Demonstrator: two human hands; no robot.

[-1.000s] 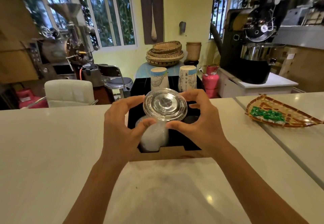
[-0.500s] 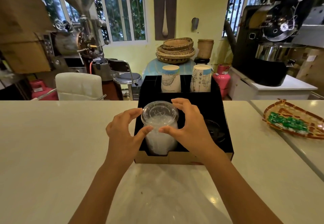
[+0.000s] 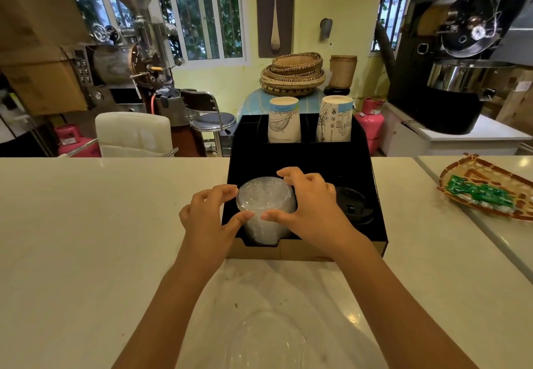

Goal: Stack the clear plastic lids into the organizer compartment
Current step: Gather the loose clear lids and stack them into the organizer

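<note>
1. Seating the stack of clear plastic lids (image 3: 265,210) is the step we judge to be in hand: the stack stands upright in the front-left compartment of the black organizer (image 3: 302,163), which sits on the desk (image 3: 101,224).
2. Our left hand (image 3: 206,218) cups the stack's left side, its grip narrow, with thumb and fingertips touching the rim of the top lid.
3. Our right hand (image 3: 308,210) does the same from the right, its fingers curled over the far rim and its thumb at the near edge, so both hands hold the stack lightly rather than clamp it.
4. The front-right compartment holds dark lids (image 3: 353,207), and two paper cup stacks (image 3: 284,121) stand upside down in the rear compartments.
5. Another clear lid (image 3: 268,339) lies on the desk close to us, near the bottom edge of the view; we judge it is yet to be stacked.
6. The next move, we think, calls for squaring the top lid so it nests flat, then letting go without tipping the stack.
7. After that, we would expect to reach back for the lid on the desk.
</note>
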